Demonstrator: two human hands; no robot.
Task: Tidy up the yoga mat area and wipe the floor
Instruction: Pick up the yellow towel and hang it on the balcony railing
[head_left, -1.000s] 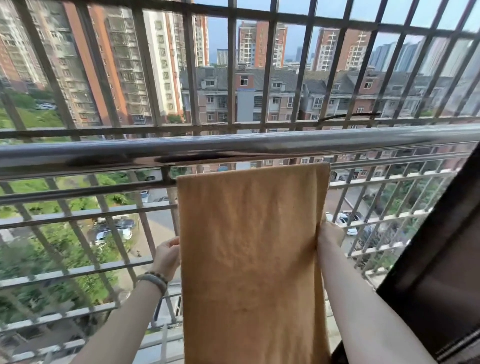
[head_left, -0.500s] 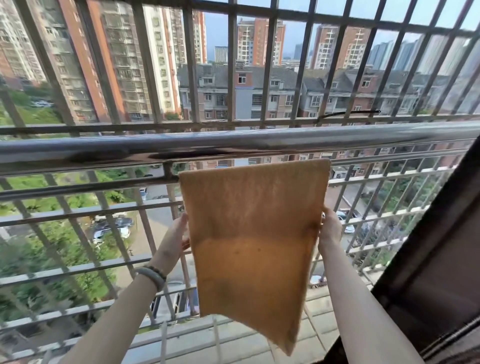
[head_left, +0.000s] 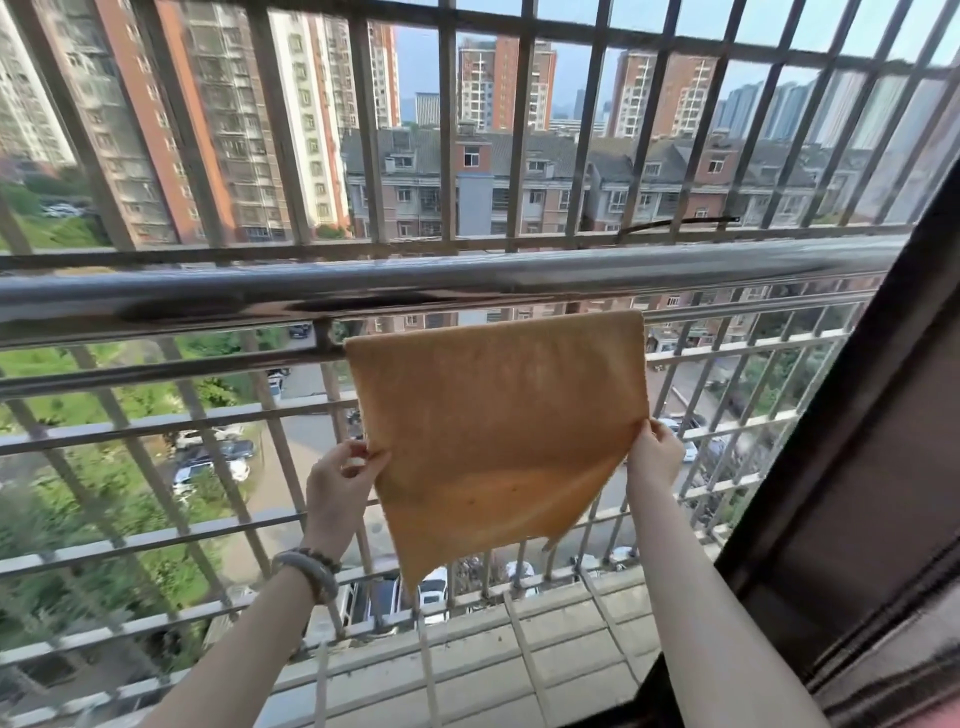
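An orange-yellow cloth (head_left: 498, 415) hangs folded over a thin horizontal bar of the window grille, just below the thick steel rail (head_left: 415, 291). My left hand (head_left: 340, 486), with a bead bracelet on the wrist, pinches the cloth's left edge. At the cloth's right edge my right hand (head_left: 655, 456) grips it. The lower part of the cloth hangs free with a ragged bottom corner.
A metal security grille (head_left: 208, 415) encloses the window, with a tiled ledge (head_left: 519, 649) below and the street far beneath. A dark window frame (head_left: 857, 467) stands at the right. Apartment buildings fill the background.
The cloth has been drawn upward, so less of it hangs on my side. Both hands rose and shifted along its side edges. The view widened to show the ledge.
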